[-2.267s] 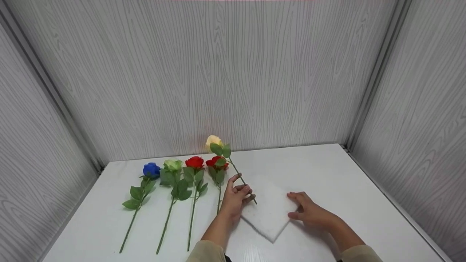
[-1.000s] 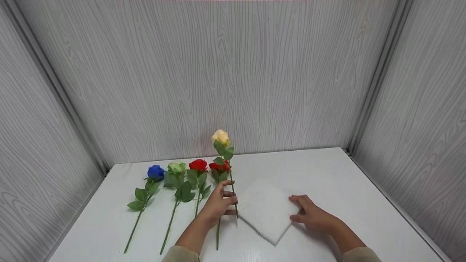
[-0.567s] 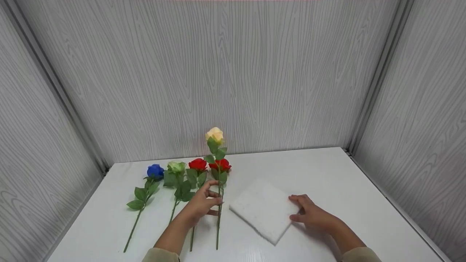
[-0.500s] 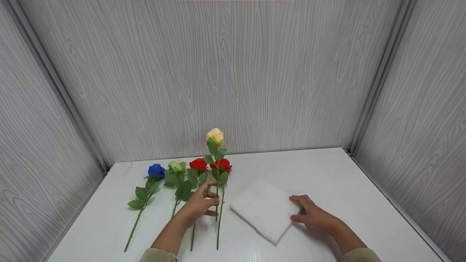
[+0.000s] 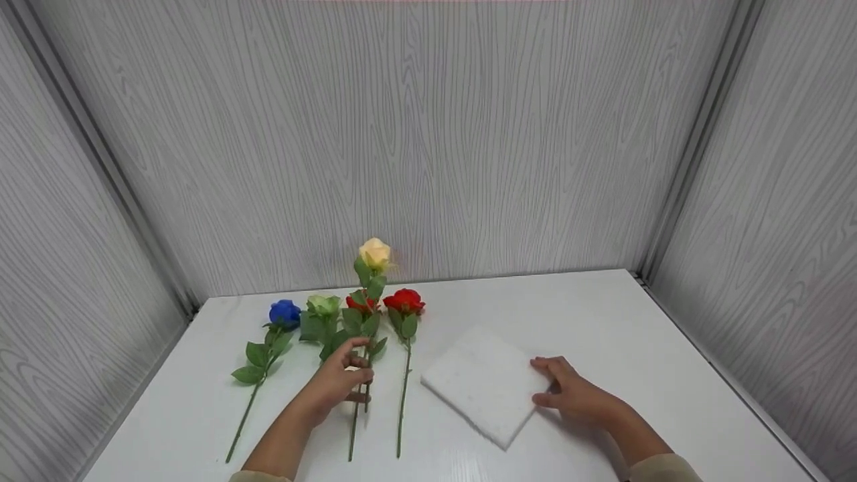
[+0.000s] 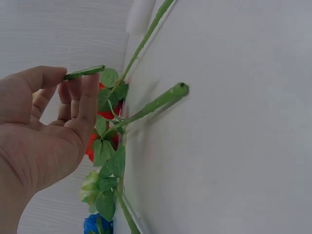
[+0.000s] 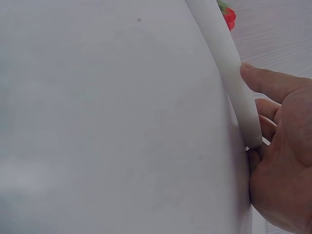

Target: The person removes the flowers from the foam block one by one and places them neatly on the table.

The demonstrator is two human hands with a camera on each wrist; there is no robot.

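My left hand [image 5: 337, 383] pinches a cream rose [image 5: 375, 254] by its green stem between thumb and fingers. In the left wrist view the cut end of that stem [image 6: 85, 72] sticks out past the fingertips, above the table. The raised bloom overlaps a red rose [image 5: 361, 303] lying behind it in the head view. Right of it lies a second red rose [image 5: 404, 302]. My right hand [image 5: 572, 396] holds the right corner of a white square foam pad [image 5: 485, 385]; in the right wrist view the thumb is on top of the pad's thick edge [image 7: 229, 73].
A light green rose [image 5: 324, 306] and a blue rose [image 5: 284, 313] lie to the left on the white table [image 5: 535, 301], blooms toward the back. My left forearm crosses the green rose's stem. Grey wood-grain panels [image 5: 415, 134] enclose the table at the back and sides.
My left hand has carried the cream rose leftward, from over the pad, past the right red rose, to above the other red rose. The right hand has stayed at the pad's corner.
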